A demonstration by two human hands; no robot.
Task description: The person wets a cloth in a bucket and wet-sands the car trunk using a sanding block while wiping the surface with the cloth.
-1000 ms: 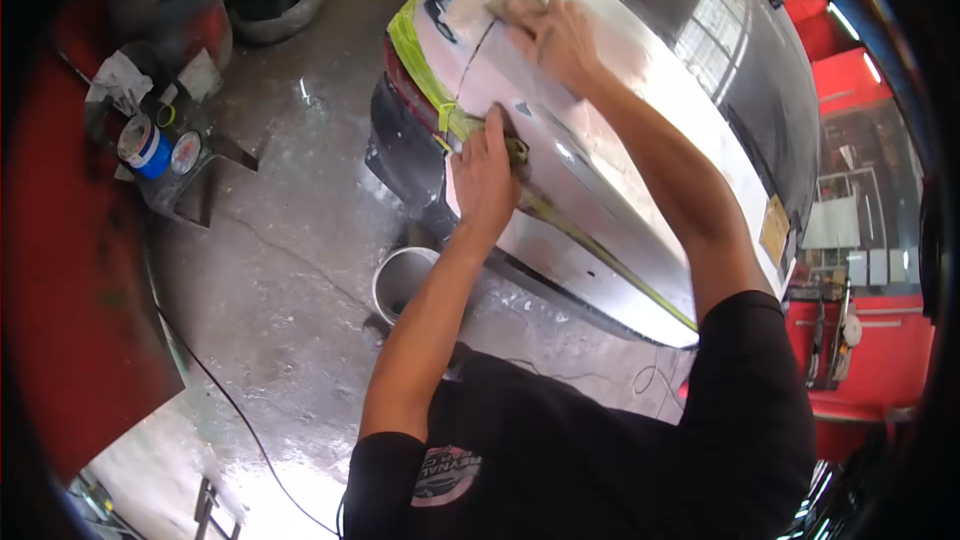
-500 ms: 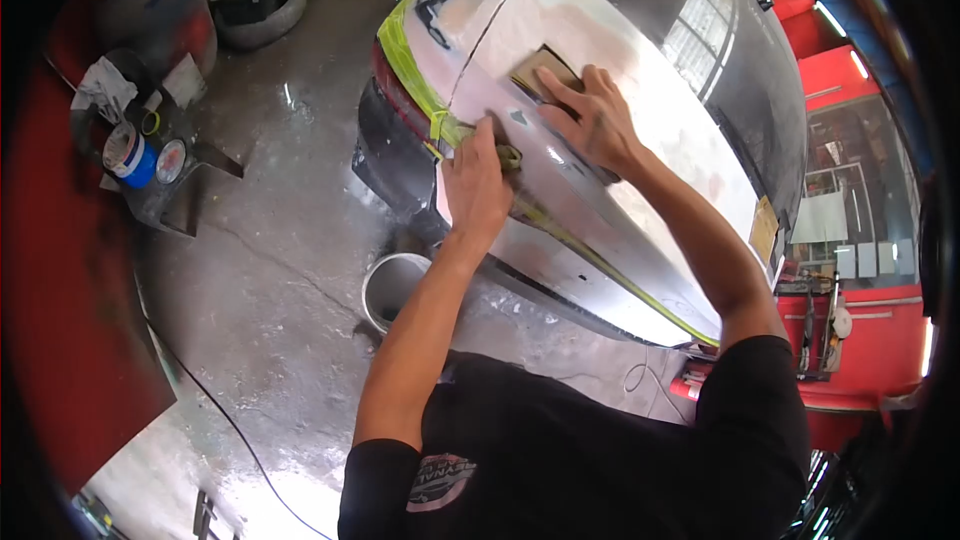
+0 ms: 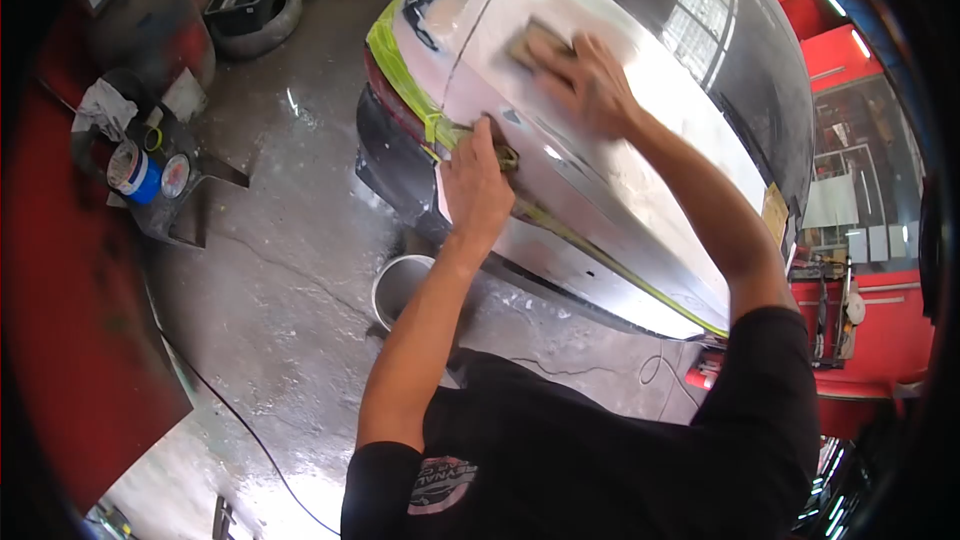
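My right hand [image 3: 597, 90] is closed on a flat tan sanding block [image 3: 535, 43], which lies against the whitish, primed car panel [image 3: 640, 70]. Motion smears the fingers and the block. Lower and to the left, my left hand [image 3: 478, 180] rests on the car body with the index finger stretched out; its other fingers are partly hidden. Beside it, yellow-green masking tape [image 3: 392, 50] borders the red tail light [image 3: 393, 110]. Another strip of tape [image 3: 610, 262] runs along the lower body line. A small bare grey patch [image 3: 513, 117] shows between my hands.
A pale bucket [image 3: 400, 288] stands on the concrete floor below my left forearm. Off to the left, a dark stool [image 3: 195, 202] carries a blue-and-white tub [image 3: 135, 175], a round lid [image 3: 175, 176] and a tape roll [image 3: 152, 139]. A black cable [image 3: 240, 430] crosses the floor.
My right hand and the sanding block have shifted slightly up and left across the panel. My left hand stays in the same place on the body. The view has turned a little.
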